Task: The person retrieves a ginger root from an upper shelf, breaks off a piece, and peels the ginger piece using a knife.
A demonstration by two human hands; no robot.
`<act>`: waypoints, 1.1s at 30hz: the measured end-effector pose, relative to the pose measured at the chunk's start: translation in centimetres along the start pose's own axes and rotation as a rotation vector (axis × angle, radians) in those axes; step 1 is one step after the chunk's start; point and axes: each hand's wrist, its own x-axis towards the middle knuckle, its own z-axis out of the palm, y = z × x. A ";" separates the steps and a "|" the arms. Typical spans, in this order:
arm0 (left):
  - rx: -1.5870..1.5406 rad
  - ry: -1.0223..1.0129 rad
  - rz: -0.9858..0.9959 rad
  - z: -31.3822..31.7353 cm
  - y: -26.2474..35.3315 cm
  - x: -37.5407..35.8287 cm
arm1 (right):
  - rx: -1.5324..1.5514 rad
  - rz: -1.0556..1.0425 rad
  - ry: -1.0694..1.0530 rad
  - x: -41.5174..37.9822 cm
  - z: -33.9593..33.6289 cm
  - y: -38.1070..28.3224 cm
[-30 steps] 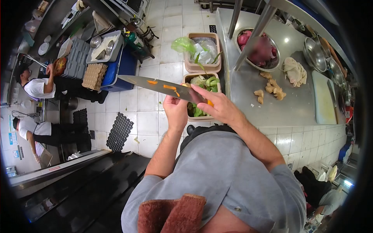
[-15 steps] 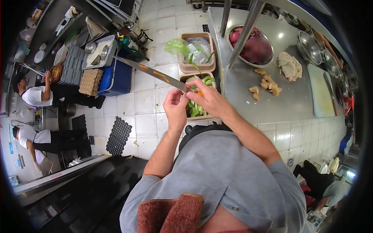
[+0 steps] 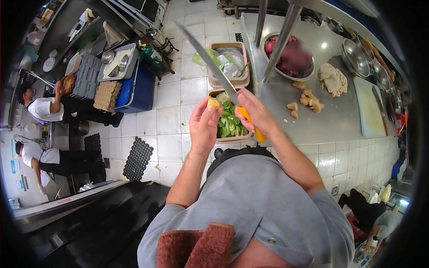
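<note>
My left hand (image 3: 204, 129) pinches a small piece of peeled ginger (image 3: 214, 103), pale yellow, between thumb and fingers. My right hand (image 3: 260, 114) is wrapped round the yellow-orange handle of a long knife (image 3: 209, 60). The blade slants up and to the left, its tip far beyond both hands. Below the hands stands a beige bin (image 3: 241, 140) holding leafy green trimmings (image 3: 231, 121), partly covered by my hands. Unpeeled ginger (image 3: 310, 100) lies in several knobs on the steel counter (image 3: 279, 123) to the right.
Another beige bin (image 3: 216, 82) holds plastic bags. On the counter are a bowl of red onions (image 3: 288, 56), a crumpled cloth (image 3: 333, 79), a cutting board (image 3: 368, 107) and metal bowls (image 3: 355, 56). A steel post (image 3: 282, 40) rises there. Two people (image 3: 42, 107) work at the left.
The knife has turned to point more steeply upward, and its handle now shows in my right hand. My hands have moved apart, revealing the ginger piece in the left.
</note>
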 end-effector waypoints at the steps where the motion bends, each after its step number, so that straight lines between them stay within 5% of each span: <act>1: -0.053 0.013 -0.051 0.2 0.3 0.3 | -0.099 -0.032 0.005 0.2 -0.3 0.0; 3: -0.107 0.019 -0.094 0.4 0.5 0.7 | -0.232 -0.051 0.012 0.8 -0.3 0.8; 5: -0.164 -0.020 -0.117 0.1 0.1 0.9 | -0.634 -0.516 0.100 1.4 0.3 2.0; 20: -0.132 -0.040 -0.051 -0.4 -1.0 1.0 | -0.894 -0.441 0.081 0.5 1.7 1.3; 31: -0.180 0.042 -0.133 -0.9 -0.4 0.9 | -0.665 -0.382 0.132 2.2 -0.5 1.8; 33: -0.256 0.024 -0.161 -1.6 -0.3 1.5 | -0.741 -0.554 0.127 1.5 -0.4 2.1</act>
